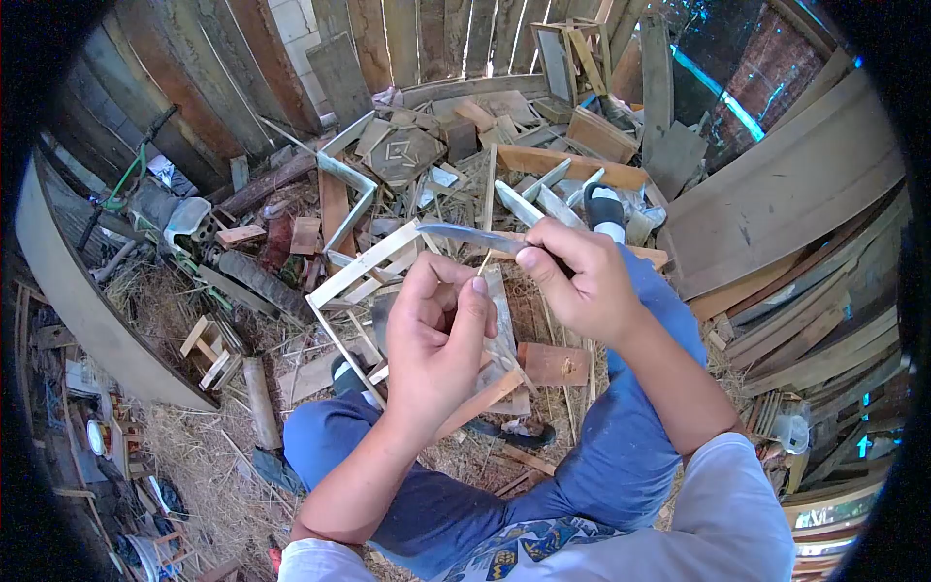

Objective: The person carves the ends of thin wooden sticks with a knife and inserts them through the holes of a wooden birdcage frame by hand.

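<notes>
Metal knife (470, 235), stick (484, 263) in hands (441, 330), printed shirt (543, 548)

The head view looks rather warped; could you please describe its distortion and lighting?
In the head view, fisheye distortion fans out the wall and leaves black corners; blue-white glare breaks through gaps at upper right; the shade over the straw floor is soft; the knife has a pale sheen.

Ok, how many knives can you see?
1 knife, in your right hand, just above the thin stick in your left hand. Others may be hidden in the scrap wood.
</notes>
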The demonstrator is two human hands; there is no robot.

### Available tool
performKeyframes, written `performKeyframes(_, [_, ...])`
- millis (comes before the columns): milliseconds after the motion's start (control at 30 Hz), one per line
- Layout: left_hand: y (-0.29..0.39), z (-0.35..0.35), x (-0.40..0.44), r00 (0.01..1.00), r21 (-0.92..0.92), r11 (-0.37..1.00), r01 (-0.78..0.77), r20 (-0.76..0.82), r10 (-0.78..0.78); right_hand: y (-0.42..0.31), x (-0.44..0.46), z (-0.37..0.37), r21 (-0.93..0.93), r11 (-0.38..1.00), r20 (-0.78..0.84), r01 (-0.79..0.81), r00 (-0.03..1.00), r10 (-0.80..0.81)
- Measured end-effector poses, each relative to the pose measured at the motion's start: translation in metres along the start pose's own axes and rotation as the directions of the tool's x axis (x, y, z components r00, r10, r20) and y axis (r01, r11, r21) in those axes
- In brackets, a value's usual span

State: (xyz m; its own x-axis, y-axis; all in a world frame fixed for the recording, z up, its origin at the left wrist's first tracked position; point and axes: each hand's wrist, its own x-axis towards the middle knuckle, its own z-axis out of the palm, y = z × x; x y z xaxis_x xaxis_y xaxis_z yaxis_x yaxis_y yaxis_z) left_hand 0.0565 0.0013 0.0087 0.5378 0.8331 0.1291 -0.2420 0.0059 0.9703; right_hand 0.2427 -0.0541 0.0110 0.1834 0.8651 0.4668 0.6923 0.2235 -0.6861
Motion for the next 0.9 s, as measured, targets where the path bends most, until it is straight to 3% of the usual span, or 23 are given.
performKeyframes(367, [-0.003, -0.002, 0.004, 0.999, -0.044, 0.998, 0.034, 0.027, -0.033, -0.003, 0.000, -0.003, 0.055, 0.996, 0.012, -0.076, 0.997, 0.076])
performKeyframes(667, [-0.007, 0.002, 0.005, 0.999, -0.063, 0.998, 0.027, 0.034, -0.025, 0.000, -0.001, -0.003, 0.078, 0.989, 0.155, -0.126, 0.981, 0.113])
performKeyframes(900, [-0.007, 0.000, 0.007, 0.999, 0.076, 0.997, -0.003, 0.044, 0.000, 0.008, -0.005, 0.001, 0.198, 0.974, 0.166, -0.111, 0.983, 0.078])
